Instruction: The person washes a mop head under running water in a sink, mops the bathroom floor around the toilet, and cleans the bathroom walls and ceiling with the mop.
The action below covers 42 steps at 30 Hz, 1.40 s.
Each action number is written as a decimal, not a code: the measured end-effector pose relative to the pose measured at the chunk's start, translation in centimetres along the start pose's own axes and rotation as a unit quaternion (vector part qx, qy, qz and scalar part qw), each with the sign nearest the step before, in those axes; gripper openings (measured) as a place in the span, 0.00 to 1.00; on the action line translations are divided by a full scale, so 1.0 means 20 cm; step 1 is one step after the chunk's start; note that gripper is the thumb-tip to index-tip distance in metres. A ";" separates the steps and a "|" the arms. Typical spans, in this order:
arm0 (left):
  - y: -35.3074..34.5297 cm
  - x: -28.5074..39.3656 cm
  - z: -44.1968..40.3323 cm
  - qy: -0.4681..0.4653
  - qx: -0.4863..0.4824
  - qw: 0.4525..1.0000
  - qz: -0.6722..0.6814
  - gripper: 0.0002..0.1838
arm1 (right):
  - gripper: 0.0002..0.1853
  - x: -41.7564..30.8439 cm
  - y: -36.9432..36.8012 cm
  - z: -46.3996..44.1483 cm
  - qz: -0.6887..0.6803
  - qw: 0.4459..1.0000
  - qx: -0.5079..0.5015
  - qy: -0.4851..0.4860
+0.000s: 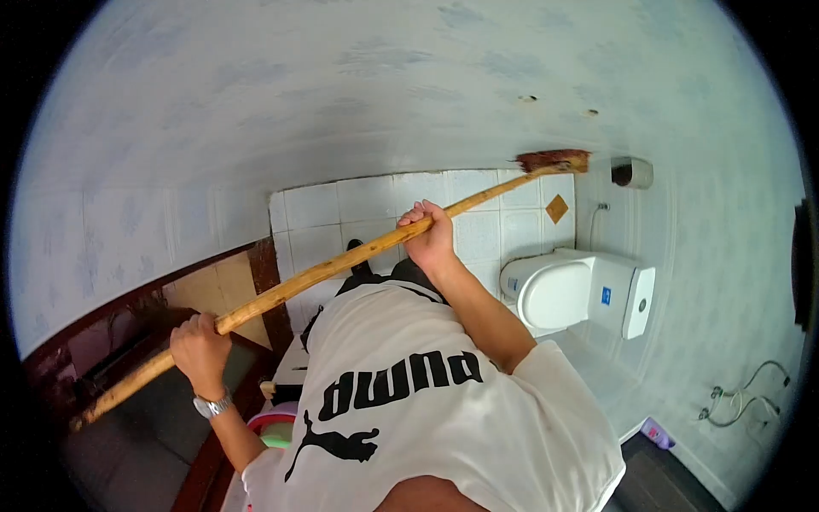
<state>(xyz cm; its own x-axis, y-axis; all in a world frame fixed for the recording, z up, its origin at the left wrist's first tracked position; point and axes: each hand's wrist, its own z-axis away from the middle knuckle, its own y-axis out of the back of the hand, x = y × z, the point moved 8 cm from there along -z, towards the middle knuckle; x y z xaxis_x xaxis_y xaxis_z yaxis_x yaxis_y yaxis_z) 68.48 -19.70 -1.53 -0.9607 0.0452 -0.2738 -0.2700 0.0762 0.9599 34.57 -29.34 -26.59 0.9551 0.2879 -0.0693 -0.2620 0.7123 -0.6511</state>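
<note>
A long wooden pole (311, 277) runs diagonally from the lower left to the upper right. At its far end a brush head with dark red bristles (553, 161) is against or very near the wall, above the tiled floor's far edge. My left hand (201, 348), with a silver watch on the wrist, is closed round the lower part of the pole. Farther up, near its middle, my right hand (429, 235) grips the same pole, fingers wrapped round it.
A white toilet (554, 294) with its lid down stands at the right. Beyond it a holder (631, 172) hangs on the wall. A doorway with a dark red frame (269, 286) is at the left. Colourful basins (277, 431) sit behind my left arm; a purple bottle (656, 433) is at lower right.
</note>
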 end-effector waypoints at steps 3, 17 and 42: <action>0.15 0.20 -0.09 -0.023 -0.003 0.999 -0.024 0.06 | 0.06 -0.06 0.12 -0.14 -0.014 0.999 0.032 -0.010; 0.55 0.62 -0.37 -0.099 -0.085 0.976 -0.176 0.05 | 0.10 0.23 0.37 -0.65 0.105 0.982 0.142 -0.070; 0.33 1.72 -0.62 -0.265 -0.090 0.960 0.002 0.06 | 0.05 -1.67 0.64 -0.45 0.231 0.906 0.236 0.266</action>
<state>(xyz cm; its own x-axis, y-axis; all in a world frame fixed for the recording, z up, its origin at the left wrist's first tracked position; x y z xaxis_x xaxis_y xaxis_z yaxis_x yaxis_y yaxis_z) 32.86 -29.96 -3.90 -0.8069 0.5492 -0.2172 -0.3194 -0.0964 0.9427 0.60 -35.60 -39.44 0.6265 0.3655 -0.6884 -0.5611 0.8245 -0.0728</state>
